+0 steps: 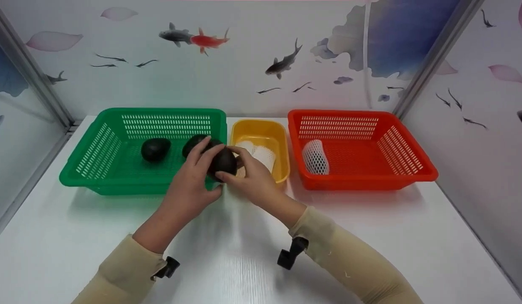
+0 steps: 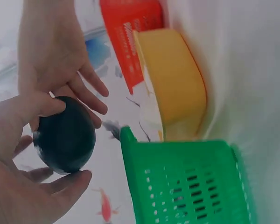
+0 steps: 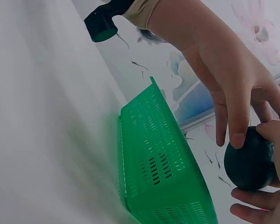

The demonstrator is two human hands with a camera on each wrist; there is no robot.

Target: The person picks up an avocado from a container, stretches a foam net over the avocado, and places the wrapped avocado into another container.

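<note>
A dark, smooth avocado (image 1: 224, 164) is held between both hands, above the gap where the green basket (image 1: 134, 188) and the yellow basket (image 1: 282, 145) meet. My left hand (image 1: 187, 185) has its fingers over the avocado's left and upper side. From the right, my right hand (image 1: 254, 179) pinches it, thumb in front. In the left wrist view the avocado (image 2: 67, 135) sits between the left thumb and fingers. Two more avocados lie in the green basket, one (image 1: 155, 149) at left and one (image 1: 192, 143) partly hidden behind the left hand.
White foam net sleeves (image 1: 264, 156) lie in the yellow basket, partly behind the right hand. The red basket (image 1: 362, 184) at right holds one white foam net (image 1: 316, 158), with something dark showing through its mesh. A white table (image 1: 244, 261) carries the baskets; printed wall panels (image 1: 261, 50) enclose it.
</note>
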